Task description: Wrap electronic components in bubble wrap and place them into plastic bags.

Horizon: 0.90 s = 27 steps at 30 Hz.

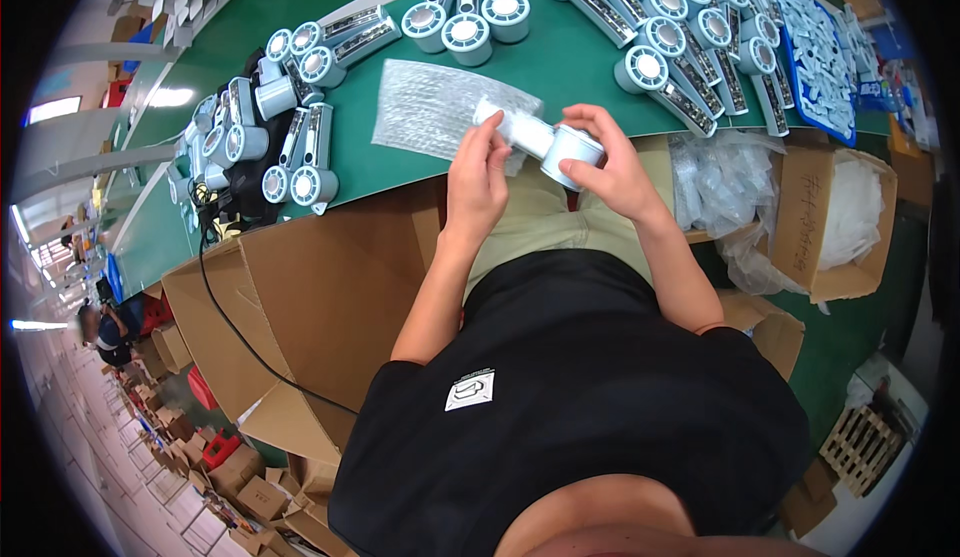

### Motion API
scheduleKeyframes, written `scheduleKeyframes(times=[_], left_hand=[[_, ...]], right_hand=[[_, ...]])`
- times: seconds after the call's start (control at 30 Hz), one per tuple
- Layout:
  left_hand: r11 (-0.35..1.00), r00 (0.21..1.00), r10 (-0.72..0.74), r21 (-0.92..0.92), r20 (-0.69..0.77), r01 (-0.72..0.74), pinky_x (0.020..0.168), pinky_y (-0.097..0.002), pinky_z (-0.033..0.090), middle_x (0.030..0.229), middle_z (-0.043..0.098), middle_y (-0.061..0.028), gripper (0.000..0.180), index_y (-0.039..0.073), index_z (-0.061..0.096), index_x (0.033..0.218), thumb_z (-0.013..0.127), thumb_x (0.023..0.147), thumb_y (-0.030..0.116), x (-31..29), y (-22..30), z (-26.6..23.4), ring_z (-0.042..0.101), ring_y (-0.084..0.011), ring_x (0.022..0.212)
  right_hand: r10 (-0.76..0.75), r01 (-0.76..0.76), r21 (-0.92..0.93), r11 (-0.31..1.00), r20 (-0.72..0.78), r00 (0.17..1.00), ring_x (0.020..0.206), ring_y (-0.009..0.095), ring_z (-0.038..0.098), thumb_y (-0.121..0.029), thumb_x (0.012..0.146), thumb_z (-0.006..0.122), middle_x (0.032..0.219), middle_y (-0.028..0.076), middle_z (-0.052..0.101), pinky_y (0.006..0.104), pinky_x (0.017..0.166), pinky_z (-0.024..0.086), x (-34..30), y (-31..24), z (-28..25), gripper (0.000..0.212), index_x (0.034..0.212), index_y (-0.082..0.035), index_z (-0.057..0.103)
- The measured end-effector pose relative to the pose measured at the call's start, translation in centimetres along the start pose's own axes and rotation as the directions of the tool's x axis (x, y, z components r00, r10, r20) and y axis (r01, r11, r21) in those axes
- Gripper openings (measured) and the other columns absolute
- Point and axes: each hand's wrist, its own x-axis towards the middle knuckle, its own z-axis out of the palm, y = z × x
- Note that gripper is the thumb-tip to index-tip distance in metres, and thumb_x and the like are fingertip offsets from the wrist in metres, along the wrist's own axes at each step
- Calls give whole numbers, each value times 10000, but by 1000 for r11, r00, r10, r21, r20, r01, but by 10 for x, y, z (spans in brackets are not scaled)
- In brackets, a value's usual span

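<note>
Between my two hands is a pale blue handheld device point(574, 153) with a drum-shaped round head and a straight handle. My right hand point(612, 169) grips the round head, thumb on the near side and fingers over the far side. At the handle's end, the fingers of my left hand point(478, 179) are closed on it. The handle looks whitish, perhaps from a thin wrap; I cannot tell for sure. Under and beyond the handle, a sheet of bubble wrap point(425, 107) lies flat on the green table point(350, 147).
Similar devices point(466, 37) with open handles lie in groups at left, centre and right. A blue tray point(815, 67) of small parts stands far right. Boxes with clear bags point(725, 182) and white bags point(850, 212) sit right; a large cardboard box point(330, 277) and black cable point(240, 332) lie left.
</note>
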Motion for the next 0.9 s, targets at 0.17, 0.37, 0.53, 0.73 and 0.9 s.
scheduleKeyframes(times=[0.17, 0.37, 0.53, 0.73, 0.9], left_hand=[[987, 997, -19, -155, 71, 30, 685, -294, 453, 912, 562, -82, 425, -8, 539, 1299, 525, 880, -85, -8, 8, 5, 516, -192, 726], [999, 976, -14, 33, 219, 7, 721, -330, 478, 999, 626, -103, 464, 28, 529, 1335, 603, 879, -11, 29, 20, -38, 590, -228, 805], [753, 867, 367, 441, 337, -489, 799, -365, 499, 1156, 647, -121, 518, 45, 530, 1341, 703, 855, 103, 86, 36, -72, 633, -273, 951], [988, 550, -117, 41, 827, 149, 892, -397, 488, 1312, 587, -151, 634, 62, 474, 1366, 777, 823, 190, 96, 56, -65, 615, -261, 1064], [847, 776, 162, -490, 610, 208, 913, -381, 481, 1340, 553, -193, 715, 91, 367, 1413, 775, 828, 141, 72, 36, -36, 594, -266, 1096]], right_hand=[[-51, 50, 5, 999, 67, 996, 1097, 229, 559, -36, 732, 648, 1283, 128, 569, 334, 948, 444, 4, 5, 8, 732, 1405, -49, 361], [-126, 119, 58, 991, 135, 983, 1116, 235, 567, -12, 696, 641, 1283, 136, 575, 340, 973, 441, 12, 12, 0, 815, 1439, -51, 308], [-243, 217, 129, 968, 241, 940, 1100, 237, 578, 0, 672, 619, 1284, 142, 573, 338, 968, 445, 16, -21, -4, 860, 1459, -56, 275], [-356, 323, 151, 934, 337, 872, 1088, 247, 589, 8, 655, 608, 1270, 145, 581, 345, 954, 460, 20, -68, -18, 900, 1476, -56, 245], [-295, 321, -69, 945, 246, 923, 1109, 263, 588, -7, 665, 624, 1271, 156, 586, 363, 953, 471, 17, -95, -21, 893, 1474, -44, 246]])
